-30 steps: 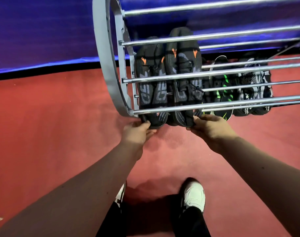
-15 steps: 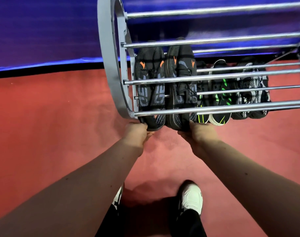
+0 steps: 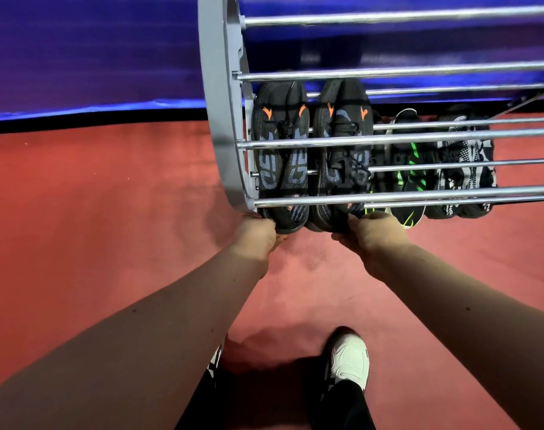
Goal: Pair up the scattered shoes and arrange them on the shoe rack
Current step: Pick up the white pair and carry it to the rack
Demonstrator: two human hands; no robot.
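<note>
The heel of the left black-and-orange shoe (image 3: 281, 156) is pinched by the left hand (image 3: 258, 235), and the heel of the right black-and-orange shoe (image 3: 342, 156) is pinched by the right hand (image 3: 373, 232), with the fingers curled round each heel. Both shoes are noted side by side just beyond the hands, toes pointing away, beneath the bars of the shoe rack (image 3: 221, 119). Further right of the grip, a green-striped pair (image 3: 407, 169) and a black-and-white pair (image 3: 463, 169) are racked.

Indoor scene in even, fairly bright light from overhead. White glare streaks run along the chrome bars of the shoe rack (image 3: 219, 119). Soft shadows lie on the red floor (image 3: 109, 212) by the near feet (image 3: 348, 358) and under the rack. The black shoes (image 3: 281, 156) look sharp; the wide lens bows straight lines toward the edges.
</note>
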